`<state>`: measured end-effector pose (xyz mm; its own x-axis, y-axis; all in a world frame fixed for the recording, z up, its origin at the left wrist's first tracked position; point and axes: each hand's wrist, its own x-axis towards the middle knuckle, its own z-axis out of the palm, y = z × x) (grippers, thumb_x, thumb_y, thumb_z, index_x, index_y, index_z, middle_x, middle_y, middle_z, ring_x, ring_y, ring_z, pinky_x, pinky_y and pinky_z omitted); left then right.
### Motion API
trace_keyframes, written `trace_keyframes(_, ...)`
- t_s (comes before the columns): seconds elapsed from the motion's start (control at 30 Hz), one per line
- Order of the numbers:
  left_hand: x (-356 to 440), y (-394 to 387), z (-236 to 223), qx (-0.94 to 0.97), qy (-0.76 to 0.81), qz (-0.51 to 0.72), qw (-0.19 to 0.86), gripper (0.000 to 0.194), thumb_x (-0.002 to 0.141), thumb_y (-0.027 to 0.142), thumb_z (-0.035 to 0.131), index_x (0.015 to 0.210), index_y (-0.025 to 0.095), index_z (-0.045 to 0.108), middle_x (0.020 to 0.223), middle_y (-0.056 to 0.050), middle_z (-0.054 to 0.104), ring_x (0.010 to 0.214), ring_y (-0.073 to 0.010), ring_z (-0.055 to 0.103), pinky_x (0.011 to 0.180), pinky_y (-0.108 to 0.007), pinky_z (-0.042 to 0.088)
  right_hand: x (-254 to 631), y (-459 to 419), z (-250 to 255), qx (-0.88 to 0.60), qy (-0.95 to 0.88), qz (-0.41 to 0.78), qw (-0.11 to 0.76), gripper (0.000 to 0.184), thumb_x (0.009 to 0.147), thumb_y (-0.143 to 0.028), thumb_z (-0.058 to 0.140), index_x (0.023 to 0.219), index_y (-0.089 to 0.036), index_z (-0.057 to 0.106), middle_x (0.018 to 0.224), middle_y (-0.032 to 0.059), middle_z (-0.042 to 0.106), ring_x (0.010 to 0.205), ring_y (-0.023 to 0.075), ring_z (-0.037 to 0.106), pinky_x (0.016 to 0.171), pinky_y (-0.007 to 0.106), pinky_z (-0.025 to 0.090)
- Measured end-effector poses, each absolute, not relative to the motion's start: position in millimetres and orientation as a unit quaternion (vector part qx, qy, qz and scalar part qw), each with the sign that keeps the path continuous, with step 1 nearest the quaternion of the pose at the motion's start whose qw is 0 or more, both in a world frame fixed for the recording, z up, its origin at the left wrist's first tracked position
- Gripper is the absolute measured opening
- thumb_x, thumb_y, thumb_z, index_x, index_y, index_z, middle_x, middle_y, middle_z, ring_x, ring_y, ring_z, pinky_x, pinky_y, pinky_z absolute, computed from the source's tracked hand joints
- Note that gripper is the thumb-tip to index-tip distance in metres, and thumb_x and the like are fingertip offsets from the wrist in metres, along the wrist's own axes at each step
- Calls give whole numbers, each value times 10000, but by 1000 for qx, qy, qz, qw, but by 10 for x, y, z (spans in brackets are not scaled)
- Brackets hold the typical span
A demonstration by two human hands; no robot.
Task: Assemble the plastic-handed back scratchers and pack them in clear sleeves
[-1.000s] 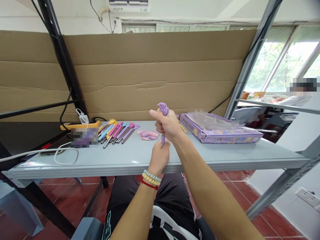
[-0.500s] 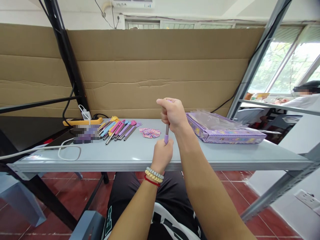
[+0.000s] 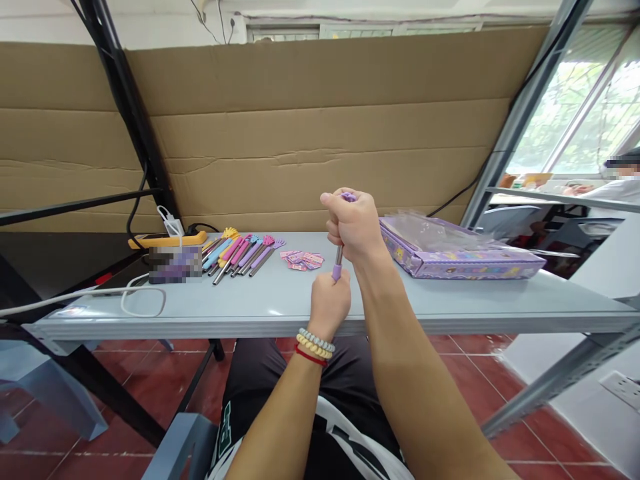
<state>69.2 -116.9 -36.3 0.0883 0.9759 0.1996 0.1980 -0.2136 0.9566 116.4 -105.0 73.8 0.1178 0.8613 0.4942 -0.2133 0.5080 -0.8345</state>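
Note:
Both fists grip one purple telescopic back scratcher (image 3: 337, 271), which stands nearly upright above the table's front part. My left hand (image 3: 330, 303) is closed around its lower purple handle. Higher up, my right hand (image 3: 356, 223) wraps the top end, and a bit of purple shows above the fist. A short stretch of metal rod is visible between the hands. To the left lies a row of similar back scratchers (image 3: 245, 255) in pink, purple, blue and yellow, with hand-shaped heads. Small pink printed cards (image 3: 303, 260) lie between that row and my hands.
A purple printed box (image 3: 470, 263) with clear plastic (image 3: 435, 233) on top sits at the right of the grey table (image 3: 240, 303). At left are a yellow power strip (image 3: 200, 238), a white cable (image 3: 163, 303) and a blurred-out item. Cardboard (image 3: 310, 133) stands behind; a person sits far right.
The view has tilted slightly. My hands still hold the back scratcher in much the same pose, and a purple end now shows more clearly above my right fist.

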Motion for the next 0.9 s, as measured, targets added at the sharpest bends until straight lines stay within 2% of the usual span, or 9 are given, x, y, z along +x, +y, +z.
trace_keyframes(0.23,704,-1128,-406,600,457,503,422,334,830,281,444,550,222,270,519,33,311,546,-114,303,515,-280,229,1148,-1047,679,-299,-554,369,684,425,675,-159,637,622,-238,223,550,-84,124,429,32,107,369,216,70)
trace_keyframes(0.57,704,-1137,-438,592,421,534,433,283,772,231,448,534,214,295,522,40,299,545,-102,280,518,-271,216,1166,-989,540,-311,-600,291,677,360,672,-123,570,670,-238,229,584,-75,131,460,44,137,417,224,103)
trace_keyframes(0.73,712,-1136,-401,612,451,504,411,330,803,241,439,524,221,265,487,44,287,503,-98,281,503,-277,191,1197,-1022,540,-325,-552,327,695,370,652,-107,565,669,-241,221,580,-78,118,446,40,112,399,216,90)
trace_keyframes(0.9,702,-1156,-363,643,468,468,385,380,865,332,423,531,216,284,486,45,300,493,-96,292,503,-274,200,1287,-1053,582,-299,-531,392,689,408,616,-130,624,648,-234,231,529,-101,134,411,27,104,371,194,92)
